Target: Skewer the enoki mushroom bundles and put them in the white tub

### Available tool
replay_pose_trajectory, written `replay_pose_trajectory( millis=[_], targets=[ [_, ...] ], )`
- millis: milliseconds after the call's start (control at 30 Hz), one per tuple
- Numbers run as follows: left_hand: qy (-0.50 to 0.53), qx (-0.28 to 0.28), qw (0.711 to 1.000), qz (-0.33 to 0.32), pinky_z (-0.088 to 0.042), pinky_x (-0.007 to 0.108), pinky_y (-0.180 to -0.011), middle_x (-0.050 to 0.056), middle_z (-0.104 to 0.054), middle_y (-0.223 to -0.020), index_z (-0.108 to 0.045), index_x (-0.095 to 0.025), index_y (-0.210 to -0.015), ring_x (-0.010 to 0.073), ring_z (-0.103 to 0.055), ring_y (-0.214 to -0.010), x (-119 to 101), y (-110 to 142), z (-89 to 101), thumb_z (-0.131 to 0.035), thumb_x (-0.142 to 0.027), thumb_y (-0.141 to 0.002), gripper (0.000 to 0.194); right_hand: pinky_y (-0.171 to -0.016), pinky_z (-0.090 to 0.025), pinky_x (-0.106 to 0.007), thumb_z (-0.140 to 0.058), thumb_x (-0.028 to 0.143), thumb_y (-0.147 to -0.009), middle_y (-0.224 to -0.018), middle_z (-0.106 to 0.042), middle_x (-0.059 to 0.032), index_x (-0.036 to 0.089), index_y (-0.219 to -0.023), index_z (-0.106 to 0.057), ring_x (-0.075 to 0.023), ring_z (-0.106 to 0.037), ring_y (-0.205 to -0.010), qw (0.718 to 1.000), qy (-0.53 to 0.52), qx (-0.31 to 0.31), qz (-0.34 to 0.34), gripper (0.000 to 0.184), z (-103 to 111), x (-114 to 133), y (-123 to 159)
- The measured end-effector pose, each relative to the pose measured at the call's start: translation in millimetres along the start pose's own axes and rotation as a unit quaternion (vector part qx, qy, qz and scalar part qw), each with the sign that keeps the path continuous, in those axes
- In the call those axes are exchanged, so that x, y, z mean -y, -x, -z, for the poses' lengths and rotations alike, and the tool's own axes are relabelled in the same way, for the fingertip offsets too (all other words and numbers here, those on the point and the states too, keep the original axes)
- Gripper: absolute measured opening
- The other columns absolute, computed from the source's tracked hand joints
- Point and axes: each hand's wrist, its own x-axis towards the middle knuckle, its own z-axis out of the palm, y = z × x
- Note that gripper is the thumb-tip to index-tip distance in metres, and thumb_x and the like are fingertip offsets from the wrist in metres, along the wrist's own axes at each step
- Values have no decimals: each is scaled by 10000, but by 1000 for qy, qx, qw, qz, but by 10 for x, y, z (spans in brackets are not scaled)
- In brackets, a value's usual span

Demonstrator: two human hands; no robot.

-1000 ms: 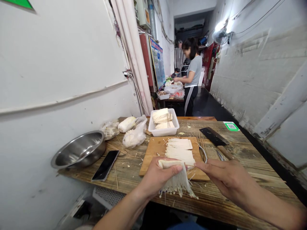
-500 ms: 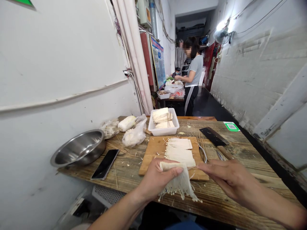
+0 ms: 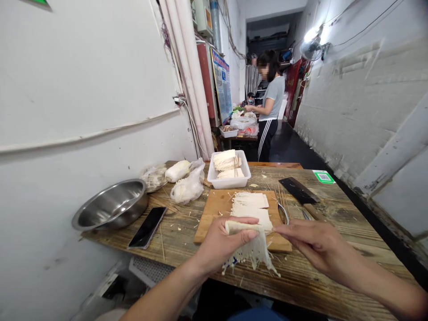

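Enoki mushrooms (image 3: 252,247) hang in a thin, limp sheet from our left hand (image 3: 219,243), which pinches their folded top edge between thumb and fingers; below, the pale strands fray into tiny caps. Our right hand (image 3: 317,243) is just beside them, fingertips drawn together near the sheet's edge; we cannot tell whether they grip anything slender. Just beyond our left hand, a smooth wooden cutting board (image 3: 211,214) bears flat enoki slabs (image 3: 250,200), and past it a white plastic tub (image 3: 230,183) holds more. Ahead of our right hand lies a dark, broad-bladed cleaver (image 3: 296,189), its wooden handle reaching toward our knuckles. Left of our left hand are a phone (image 3: 147,227), a shiny round steel basin (image 3: 110,209) and a crumpled plastic bag (image 3: 189,189). Beneath runs a grained, scrap-strewn wooden table (image 3: 351,232); farther ahead, a co-worker (image 3: 274,96) stands between scuffed white walls (image 3: 368,98).
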Motion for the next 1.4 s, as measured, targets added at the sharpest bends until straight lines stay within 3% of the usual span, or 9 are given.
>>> replay_pose_trajectory(
  millis=[100,267,733,1000,1133,1267,1400],
  targets=[
    [-29,-32,999,-27,-495,248,-676,88,-746,-883,-756,-147,-865,175,-656,-746,-11,4,36,-760,-332,-671,268,-540,-381,-211,-422,123,-931,-708,-589,9,225,-1123,-599,-83,-523,-590,1000,-4,9,-9,280,16,-21,14],
    [-46,-24,997,-52,-500,239,-630,68,-750,-807,-766,-158,-796,165,-652,-685,-30,52,10,-746,-306,-684,186,-591,-421,-229,-418,123,-933,-794,-640,-14,234,-1128,-594,-97,-578,-662,999,-12,29,-16,286,47,-7,44],
    [-18,-13,999,-35,-483,233,-594,76,-747,-778,-765,-152,-785,146,-633,-630,-22,43,-89,-735,-320,-692,194,-590,-437,-193,-412,72,-918,-812,-636,1,261,-1233,-527,-82,-593,-680,1000,1,5,7,385,43,123,-24],
    [-61,-39,997,-37,-485,257,-640,77,-744,-831,-760,-154,-862,183,-644,-717,-19,36,11,-767,-341,-645,287,-553,-429,-206,-418,119,-930,-757,-632,3,269,-1182,-581,-86,-567,-611,1000,-6,5,-2,335,65,52,-17],
    [-78,-17,995,-61,-473,257,-637,80,-743,-795,-768,-146,-836,183,-637,-695,-51,68,10,-720,-375,-705,269,-552,-433,-209,-423,119,-929,-754,-638,9,266,-1167,-585,-86,-580,-619,1000,-16,11,-9,323,82,45,1],
    [-78,1,994,-70,-473,256,-635,72,-739,-767,-770,-148,-818,173,-634,-673,-50,87,-11,-705,-383,-725,261,-616,-472,-209,-436,105,-916,-890,-689,1,277,-1161,-581,-96,-640,-739,999,-17,30,-15,332,108,75,17],
    [-66,14,995,-67,-477,251,-636,58,-733,-754,-771,-163,-799,162,-630,-670,-13,90,-27,-703,-372,-732,230,-641,-488,-186,-448,98,-908,-927,-701,13,276,-1144,-567,-86,-658,-765,1000,-11,14,-15,319,117,114,18]
  ],
)
